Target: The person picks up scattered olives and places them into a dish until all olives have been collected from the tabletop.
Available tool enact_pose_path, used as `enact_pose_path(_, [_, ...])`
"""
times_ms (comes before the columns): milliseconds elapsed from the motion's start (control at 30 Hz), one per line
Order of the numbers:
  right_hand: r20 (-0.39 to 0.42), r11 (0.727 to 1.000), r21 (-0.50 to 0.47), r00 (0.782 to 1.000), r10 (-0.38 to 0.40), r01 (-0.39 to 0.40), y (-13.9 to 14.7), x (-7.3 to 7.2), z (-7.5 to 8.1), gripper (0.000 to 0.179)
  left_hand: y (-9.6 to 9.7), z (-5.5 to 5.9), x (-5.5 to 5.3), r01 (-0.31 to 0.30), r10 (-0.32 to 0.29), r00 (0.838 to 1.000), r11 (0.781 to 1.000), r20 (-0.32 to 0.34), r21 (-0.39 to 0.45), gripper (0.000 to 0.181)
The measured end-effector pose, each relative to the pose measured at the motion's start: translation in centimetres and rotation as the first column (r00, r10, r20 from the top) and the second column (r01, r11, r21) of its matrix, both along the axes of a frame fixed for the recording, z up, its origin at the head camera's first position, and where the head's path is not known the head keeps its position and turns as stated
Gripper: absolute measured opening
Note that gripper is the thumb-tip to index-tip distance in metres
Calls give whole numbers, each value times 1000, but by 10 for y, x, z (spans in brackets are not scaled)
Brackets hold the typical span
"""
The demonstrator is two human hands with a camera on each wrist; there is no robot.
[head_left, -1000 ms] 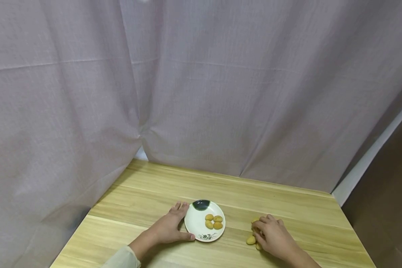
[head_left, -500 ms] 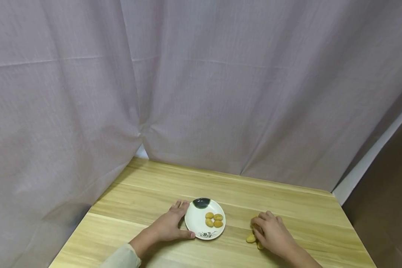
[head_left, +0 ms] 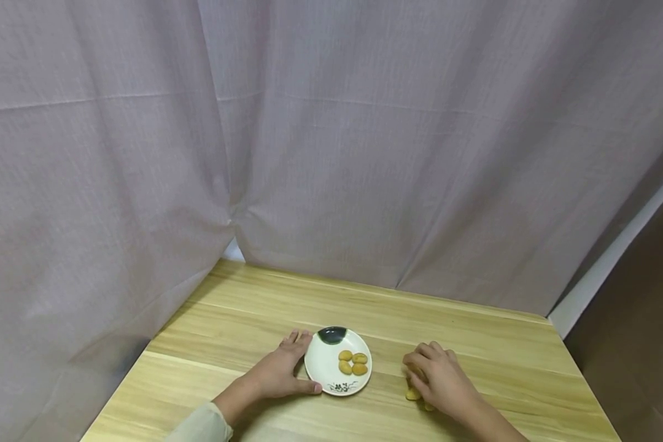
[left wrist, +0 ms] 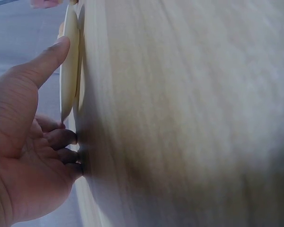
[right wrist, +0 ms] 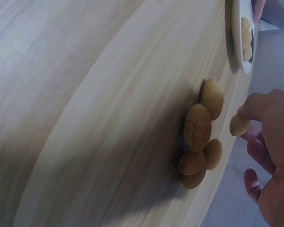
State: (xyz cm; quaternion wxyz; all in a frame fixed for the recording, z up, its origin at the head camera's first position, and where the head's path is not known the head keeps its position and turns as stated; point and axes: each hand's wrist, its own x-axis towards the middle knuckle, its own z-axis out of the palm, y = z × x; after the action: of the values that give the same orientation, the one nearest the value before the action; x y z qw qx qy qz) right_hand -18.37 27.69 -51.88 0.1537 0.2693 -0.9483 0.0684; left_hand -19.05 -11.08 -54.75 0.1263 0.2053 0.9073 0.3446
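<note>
A white plate point(head_left: 327, 368) with a dark patch and a floral print holds several small oval yellow-brown fruits point(head_left: 352, 362). My left hand point(head_left: 279, 371) rests at its left side, thumb and fingers spread, touching the rim. In the left wrist view the thumb point(left wrist: 52, 54) lies against the plate's edge point(left wrist: 70, 71). To the plate's right, my right hand point(head_left: 441, 377) is just over more loose fruits point(head_left: 412, 393), partly covering them. The right wrist view shows thumb and finger pinching one oval fruit point(right wrist: 239, 125), apart from the loose group point(right wrist: 197, 127) on the table.
The wood-grain table point(head_left: 243, 313) runs back to a grey-mauve curtain point(head_left: 331, 184) along its far and left sides. A darker brown surface point(head_left: 635, 344) stands beyond the table's right edge.
My right hand has shifted slightly left and lifted from the loose group with one fruit pinched. The left hand and the plate stay in place.
</note>
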Motion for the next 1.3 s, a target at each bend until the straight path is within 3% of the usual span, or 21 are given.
enact_pose_path(467, [-36, 990, -52, 991, 126, -128, -28, -3, 10, 29, 0, -1, -2, -5, 5, 1000, 1000, -15, -8, 123])
enact_pose_path(1300, [-14, 978, -83, 981, 191, -192, -65, -6, 12, 24, 0, -4, -2, -5, 5, 1000, 1000, -5, -17, 124])
